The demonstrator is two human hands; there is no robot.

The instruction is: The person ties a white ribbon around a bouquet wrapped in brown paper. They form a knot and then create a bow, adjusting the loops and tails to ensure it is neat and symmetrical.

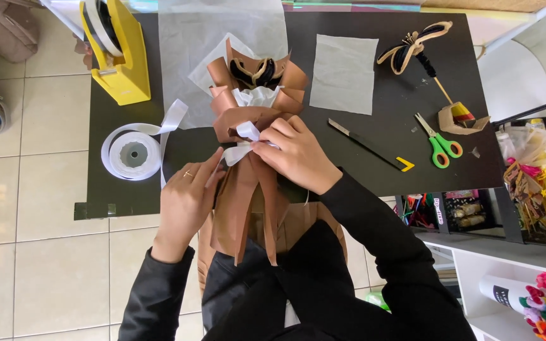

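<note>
1. Already the brown paper-wrapped bouquet (pixel 251 136) looks assembled: its copper-brown sheets are folded around a white tissue inner layer, with a black-and-gold ornament at the top. It lies across the near edge of the black table (pixel 374 164), its stem end hanging toward the person's lap.
2. Tying appears to be under way. The right hand (pixel 298 155) pinches the white satin ribbon (pixel 242 140) at the bouquet's waist, fingers closed on a small loop; the left hand (pixel 188 192) holds a ribbon tail between thumb and fingers, just beside the wrap.
3. Judging by the loose loop, the bow is not yet finished, and the ribbon seemingly runs uncut to the white ribbon spool (pixel 133 155) lying left of the bouquet (the link is partly hidden by the left hand).
4. Untouched, well apart on the right: green-handled scissors (pixel 440 145) and a black utility knife with a yellow tip (pixel 371 145).
5. Hard to make out: the knot itself, covered by the right fingers, and the bouquet's lower end, lost against the dark sleeves.
</note>
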